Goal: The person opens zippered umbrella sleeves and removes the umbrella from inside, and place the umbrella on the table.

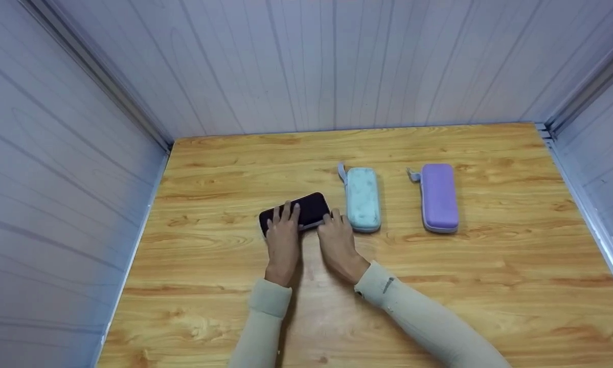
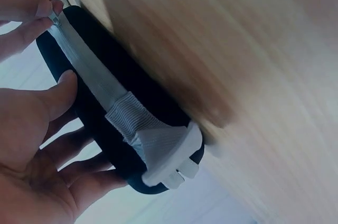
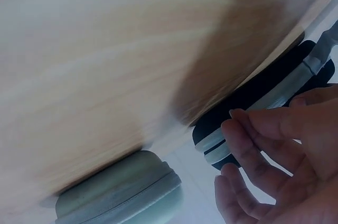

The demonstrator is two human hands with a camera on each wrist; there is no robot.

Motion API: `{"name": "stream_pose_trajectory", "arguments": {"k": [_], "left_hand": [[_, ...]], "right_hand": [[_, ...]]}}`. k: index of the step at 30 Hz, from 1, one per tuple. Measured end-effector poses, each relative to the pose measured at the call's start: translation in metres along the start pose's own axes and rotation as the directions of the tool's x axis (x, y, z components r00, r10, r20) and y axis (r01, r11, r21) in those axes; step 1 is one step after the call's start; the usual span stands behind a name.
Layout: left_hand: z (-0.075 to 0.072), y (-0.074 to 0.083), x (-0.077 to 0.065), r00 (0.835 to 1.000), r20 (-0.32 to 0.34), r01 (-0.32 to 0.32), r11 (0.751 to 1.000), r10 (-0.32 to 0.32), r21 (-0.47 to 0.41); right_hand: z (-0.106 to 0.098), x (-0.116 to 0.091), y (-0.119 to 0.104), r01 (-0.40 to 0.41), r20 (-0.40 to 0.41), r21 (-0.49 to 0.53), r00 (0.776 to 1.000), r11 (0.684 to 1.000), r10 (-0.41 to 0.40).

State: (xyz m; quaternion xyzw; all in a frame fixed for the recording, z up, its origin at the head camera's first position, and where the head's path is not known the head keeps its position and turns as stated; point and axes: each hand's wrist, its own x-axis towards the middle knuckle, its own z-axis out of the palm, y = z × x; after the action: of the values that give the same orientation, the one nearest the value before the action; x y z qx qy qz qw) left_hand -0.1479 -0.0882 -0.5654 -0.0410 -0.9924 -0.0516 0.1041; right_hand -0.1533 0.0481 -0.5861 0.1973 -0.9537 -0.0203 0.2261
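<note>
A black zip case point(image 1: 312, 207) with a grey zipper band lies tilted on the table, near its middle. My left hand point(image 1: 283, 240) holds it, fingers spread across the top and thumb point(image 2: 66, 84) against the zipper side. At the case's right end my right hand point(image 1: 337, 244) pinches a small metal zipper pull point(image 2: 55, 19) between thumb and forefinger. Beside those fingers, the right wrist view shows a dark gap between two grey zipper bands point(image 3: 217, 154). A pale fabric strap point(image 2: 163, 145) hangs from the case's left end.
Just right of my right hand lies a mint-green case point(image 1: 363, 199) with a loop strap. Farther right is a purple case point(image 1: 439, 197), also strapped. Pale panelled walls point(image 1: 306, 66) enclose the wooden table point(image 1: 516, 230) at the back and both sides.
</note>
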Motion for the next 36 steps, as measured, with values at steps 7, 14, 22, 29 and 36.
{"name": "stream_pose_trajectory", "arguments": {"k": [7, 14, 22, 29, 36], "left_hand": [[0.001, 0.004, 0.002, 1.0, 0.02, 0.013, 1.0, -0.014, 0.024], [0.003, 0.008, 0.002, 0.999, 0.03, 0.027, 0.999, -0.029, 0.036], [0.004, 0.01, 0.004, 0.999, -0.008, 0.049, 0.998, -0.049, 0.05], [0.003, 0.006, 0.004, 0.999, -0.026, 0.023, 0.999, -0.024, -0.031], [-0.004, -0.001, 0.004, 0.999, 0.031, -0.028, 0.998, 0.03, -0.055]], "right_hand": [[0.002, 0.002, -0.004, -0.006, 0.007, -0.001, 1.0, 1.0, 0.006], [0.005, 0.004, -0.005, -0.005, 0.008, 0.007, 1.0, 1.0, 0.005], [0.005, 0.007, -0.01, -0.017, -0.01, 0.019, 1.0, 1.0, 0.017], [0.006, 0.007, -0.013, -0.011, -0.023, 0.025, 1.0, 1.0, 0.011], [0.006, 0.007, -0.014, -0.005, -0.04, 0.011, 0.999, 1.0, 0.006]]}}
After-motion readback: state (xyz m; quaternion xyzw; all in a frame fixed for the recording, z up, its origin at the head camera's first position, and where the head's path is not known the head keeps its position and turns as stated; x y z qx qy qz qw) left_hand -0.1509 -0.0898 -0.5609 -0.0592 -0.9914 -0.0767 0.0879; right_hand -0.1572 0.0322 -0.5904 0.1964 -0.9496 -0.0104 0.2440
